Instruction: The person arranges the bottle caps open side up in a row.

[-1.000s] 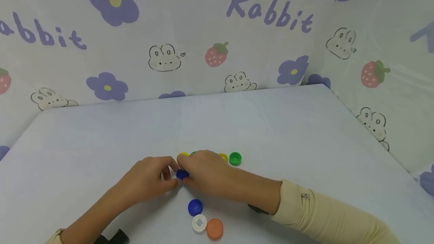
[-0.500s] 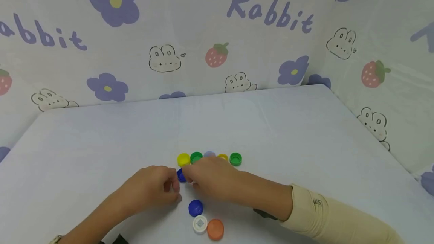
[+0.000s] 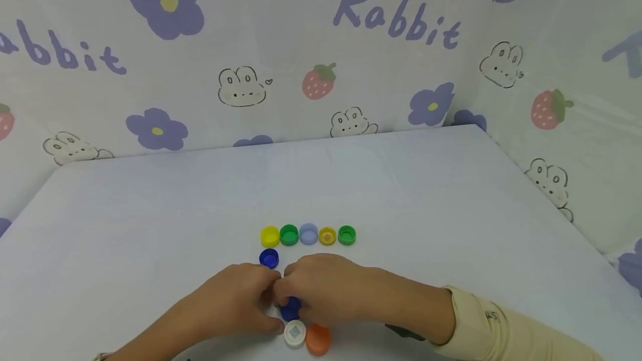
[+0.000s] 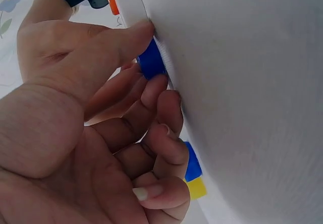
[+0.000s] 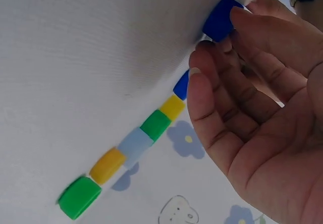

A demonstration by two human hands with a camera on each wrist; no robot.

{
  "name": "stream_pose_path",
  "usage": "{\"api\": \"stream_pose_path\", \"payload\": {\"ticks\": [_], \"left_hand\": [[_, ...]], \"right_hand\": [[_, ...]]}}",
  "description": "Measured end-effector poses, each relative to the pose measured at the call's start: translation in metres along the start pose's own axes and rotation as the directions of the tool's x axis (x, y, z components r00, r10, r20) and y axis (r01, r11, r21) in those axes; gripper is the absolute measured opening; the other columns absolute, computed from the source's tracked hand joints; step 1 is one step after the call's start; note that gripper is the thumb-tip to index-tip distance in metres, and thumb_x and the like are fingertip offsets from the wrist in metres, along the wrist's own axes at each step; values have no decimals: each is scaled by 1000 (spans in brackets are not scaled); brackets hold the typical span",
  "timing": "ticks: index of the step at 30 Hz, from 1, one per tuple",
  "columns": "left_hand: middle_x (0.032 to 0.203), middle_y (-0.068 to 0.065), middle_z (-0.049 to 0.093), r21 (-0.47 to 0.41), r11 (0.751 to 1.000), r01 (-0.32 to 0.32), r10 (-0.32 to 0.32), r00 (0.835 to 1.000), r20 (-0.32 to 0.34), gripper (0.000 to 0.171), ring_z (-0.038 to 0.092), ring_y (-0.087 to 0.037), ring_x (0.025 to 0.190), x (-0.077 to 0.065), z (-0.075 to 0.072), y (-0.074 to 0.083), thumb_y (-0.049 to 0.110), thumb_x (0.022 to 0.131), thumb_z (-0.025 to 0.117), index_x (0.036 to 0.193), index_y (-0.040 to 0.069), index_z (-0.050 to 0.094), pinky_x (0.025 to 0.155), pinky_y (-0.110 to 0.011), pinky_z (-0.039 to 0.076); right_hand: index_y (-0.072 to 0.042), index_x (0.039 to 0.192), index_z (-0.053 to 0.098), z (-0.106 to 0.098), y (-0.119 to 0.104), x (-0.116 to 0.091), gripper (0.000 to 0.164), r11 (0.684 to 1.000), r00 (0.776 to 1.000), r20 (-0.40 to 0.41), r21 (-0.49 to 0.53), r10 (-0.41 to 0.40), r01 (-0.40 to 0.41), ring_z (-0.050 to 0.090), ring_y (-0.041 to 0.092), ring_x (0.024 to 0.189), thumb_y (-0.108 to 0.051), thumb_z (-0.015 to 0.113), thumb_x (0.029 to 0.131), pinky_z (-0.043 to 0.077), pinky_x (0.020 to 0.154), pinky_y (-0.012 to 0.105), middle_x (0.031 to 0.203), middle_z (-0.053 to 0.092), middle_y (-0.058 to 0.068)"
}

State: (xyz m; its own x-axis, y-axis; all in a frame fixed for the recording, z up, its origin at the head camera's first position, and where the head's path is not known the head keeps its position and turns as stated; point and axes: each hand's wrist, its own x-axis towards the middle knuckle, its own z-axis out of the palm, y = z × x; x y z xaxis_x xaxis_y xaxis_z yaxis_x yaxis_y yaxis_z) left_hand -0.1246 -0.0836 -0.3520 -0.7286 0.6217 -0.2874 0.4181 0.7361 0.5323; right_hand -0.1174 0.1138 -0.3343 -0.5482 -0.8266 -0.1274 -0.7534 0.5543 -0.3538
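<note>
Both hands meet at a blue bottle cap on the white table. My right hand pinches it from the right, its thumb against the cap in the right wrist view. From the left, my left hand has thumb and index finger at either side of the same cap, seen in the left wrist view as a blue edge between them. Just below lie a white bottle cap and an orange bottle cap. Above the hands sits another blue bottle cap, untouched.
A row of caps runs behind the hands: yellow, green, pale blue, darker yellow and green. A patterned cloth wall stands along the table's back.
Both hands have left the upper blue bottle cap, which stays under the yellow one, and moved toward the person to the lower blue cap. The whole back row is uncovered.
</note>
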Motion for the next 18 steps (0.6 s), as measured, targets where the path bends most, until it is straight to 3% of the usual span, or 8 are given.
{"api": "stream_pose_path", "payload": {"ticks": [18], "left_hand": [[69,6,52,4,997,-75,75,996,-52,29,47,-10,64,-1,2,-2,21,76,88,84,18,61,58,-27,37]], "right_hand": [[-20,98,68,4,-5,3,20,997,1000,-17,-69,18,-19,47,4,76,-15,84,87,39,68,14,84,57,-13]]}}
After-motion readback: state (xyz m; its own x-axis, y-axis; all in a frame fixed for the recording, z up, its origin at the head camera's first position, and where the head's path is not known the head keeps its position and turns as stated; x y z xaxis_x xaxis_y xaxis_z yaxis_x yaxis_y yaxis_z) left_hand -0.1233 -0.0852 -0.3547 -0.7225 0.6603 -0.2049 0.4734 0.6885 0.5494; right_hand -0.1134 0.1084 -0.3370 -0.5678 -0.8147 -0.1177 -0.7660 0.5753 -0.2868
